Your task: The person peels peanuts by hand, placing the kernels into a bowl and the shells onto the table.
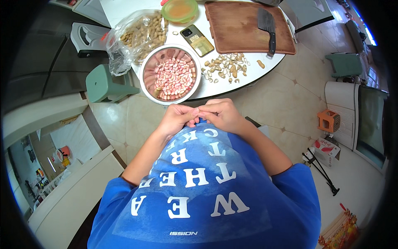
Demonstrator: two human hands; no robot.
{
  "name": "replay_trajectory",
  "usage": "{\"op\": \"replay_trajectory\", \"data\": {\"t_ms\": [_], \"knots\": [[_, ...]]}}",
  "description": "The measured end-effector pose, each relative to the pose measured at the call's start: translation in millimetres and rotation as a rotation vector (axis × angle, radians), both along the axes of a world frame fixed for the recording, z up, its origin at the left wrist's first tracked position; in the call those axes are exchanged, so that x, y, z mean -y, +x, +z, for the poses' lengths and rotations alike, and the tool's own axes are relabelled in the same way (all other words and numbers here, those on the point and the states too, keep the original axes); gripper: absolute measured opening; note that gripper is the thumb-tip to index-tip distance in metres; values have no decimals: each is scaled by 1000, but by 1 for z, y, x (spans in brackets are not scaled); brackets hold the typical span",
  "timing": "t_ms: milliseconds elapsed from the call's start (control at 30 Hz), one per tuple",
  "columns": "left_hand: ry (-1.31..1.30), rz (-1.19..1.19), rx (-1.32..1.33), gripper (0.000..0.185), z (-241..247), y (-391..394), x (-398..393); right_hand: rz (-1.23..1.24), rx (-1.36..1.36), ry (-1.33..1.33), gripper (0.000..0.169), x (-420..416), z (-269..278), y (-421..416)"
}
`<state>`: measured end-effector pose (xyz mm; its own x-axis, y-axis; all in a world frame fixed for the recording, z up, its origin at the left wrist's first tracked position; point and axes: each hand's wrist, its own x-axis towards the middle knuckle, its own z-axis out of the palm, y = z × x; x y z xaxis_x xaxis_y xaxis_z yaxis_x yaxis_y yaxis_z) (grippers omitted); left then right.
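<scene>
My left hand (178,119) and my right hand (222,114) meet at the fingertips in front of my blue shirt, just short of the table's near edge. Their thumbs and forefingers are pinched together; whatever may be between them is hidden. Beyond my left hand, a steel bowl (145,74) holds many shelled pink peanuts (174,76). Cracked peanut shells (228,65) lie scattered on the white table (211,88) right of the bowl, with one peanut pod (260,64) apart from them. Behind the bowl, a clear plastic bag (119,60) holds unshelled peanuts (149,31).
A smartphone (197,40) lies behind the shells. A green-rimmed container (179,11) stands at the back. On the right, a cleaver (266,23) rests on a wooden cutting board (233,28). A green plastic stool (101,82) stands left of the table.
</scene>
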<state>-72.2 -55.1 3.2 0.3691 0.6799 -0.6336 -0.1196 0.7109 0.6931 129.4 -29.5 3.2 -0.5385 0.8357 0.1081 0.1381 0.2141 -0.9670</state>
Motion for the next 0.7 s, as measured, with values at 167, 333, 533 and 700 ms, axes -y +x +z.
{"op": "replay_trajectory", "data": {"t_ms": [167,333,533,700], "knots": [[0,-72,53,23,-8,-4,7,120,14,-13,13,2,1,6],[-30,-118,67,23,-8,-4,10,181,-29,-84,12,2,3,8],[-15,-188,74,22,-13,-5,8,242,-109,-273,16,3,-9,14],[24,-172,44,23,-9,2,4,214,-230,-557,22,1,-22,22]]}}
